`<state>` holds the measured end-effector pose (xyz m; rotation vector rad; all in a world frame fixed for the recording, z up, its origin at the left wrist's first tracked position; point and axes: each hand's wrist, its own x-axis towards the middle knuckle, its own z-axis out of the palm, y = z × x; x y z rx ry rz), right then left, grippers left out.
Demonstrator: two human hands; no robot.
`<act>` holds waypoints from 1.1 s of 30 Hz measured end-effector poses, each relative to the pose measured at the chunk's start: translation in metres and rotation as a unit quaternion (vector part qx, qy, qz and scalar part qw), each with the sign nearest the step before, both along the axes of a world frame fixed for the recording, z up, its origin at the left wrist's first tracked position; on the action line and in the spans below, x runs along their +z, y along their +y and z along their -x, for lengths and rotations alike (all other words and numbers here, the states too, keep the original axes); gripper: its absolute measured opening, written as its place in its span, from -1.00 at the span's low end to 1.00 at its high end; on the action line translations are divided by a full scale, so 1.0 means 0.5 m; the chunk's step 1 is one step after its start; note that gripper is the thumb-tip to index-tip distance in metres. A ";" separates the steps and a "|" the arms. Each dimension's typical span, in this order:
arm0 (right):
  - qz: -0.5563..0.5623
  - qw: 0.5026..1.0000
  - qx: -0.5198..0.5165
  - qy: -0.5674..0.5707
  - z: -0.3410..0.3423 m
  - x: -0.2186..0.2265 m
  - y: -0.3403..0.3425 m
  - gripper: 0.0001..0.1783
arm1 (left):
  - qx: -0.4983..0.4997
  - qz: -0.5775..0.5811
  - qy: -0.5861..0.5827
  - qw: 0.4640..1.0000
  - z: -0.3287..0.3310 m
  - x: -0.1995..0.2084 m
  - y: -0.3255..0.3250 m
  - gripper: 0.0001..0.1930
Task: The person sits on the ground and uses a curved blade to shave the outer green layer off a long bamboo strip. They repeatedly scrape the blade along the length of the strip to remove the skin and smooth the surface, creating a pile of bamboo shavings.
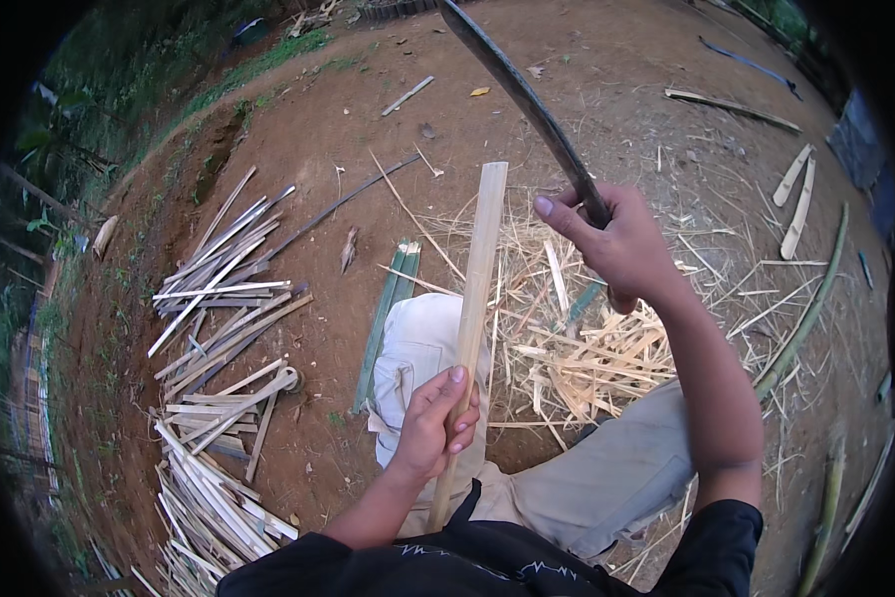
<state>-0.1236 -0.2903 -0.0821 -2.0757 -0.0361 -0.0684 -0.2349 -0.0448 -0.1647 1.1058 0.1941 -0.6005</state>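
Sitting well left of the shavings heap: big spread of split strips. Just left of the heap: my pale strip, tan, flat, straight, narrow, far end looks cut square. Above the heap's far side: machete, dark, slightly curved blade. Left of the heap too: green strips. Left hand gripping the pale strip's lower part; right hand closed around the machete's handle.

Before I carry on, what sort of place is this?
Probably an outdoor work spot, perhaps a yard: there is bare brown soil underfoot, green plants grow along the left side, and heaps of cut strips and pale shavings lie on the ground.
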 end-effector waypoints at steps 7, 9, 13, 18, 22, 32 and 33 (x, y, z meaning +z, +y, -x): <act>-0.069 0.996 0.047 0.041 0.004 -0.029 0.052 -0.55 | -0.089 0.120 0.073 0.986 -0.023 -0.017 0.019 -0.53; -0.094 0.993 0.055 0.040 0.006 -0.034 0.060 -0.58 | -0.083 0.116 0.075 0.987 -0.022 -0.016 0.022 -0.53; -0.122 0.991 0.052 0.028 0.013 -0.035 0.074 -0.63 | -0.081 0.101 0.065 0.989 -0.021 -0.015 0.021 -0.53; -0.149 0.988 0.038 -0.007 0.015 -0.041 0.078 -0.70 | -0.082 0.092 0.056 0.991 -0.021 -0.010 0.017 -0.53; -0.132 0.989 0.053 -0.032 0.016 -0.042 0.076 -0.73 | -0.102 0.071 0.027 0.992 -0.023 0.001 0.018 -0.55; -0.228 0.970 0.061 -0.053 0.066 -0.015 0.098 -0.78 | -0.051 0.143 0.027 0.988 -0.041 -0.018 0.063 -0.52; -0.230 0.969 0.079 -0.032 0.068 -0.005 0.096 -0.75 | -0.056 0.159 0.026 0.985 -0.043 -0.023 0.071 -0.51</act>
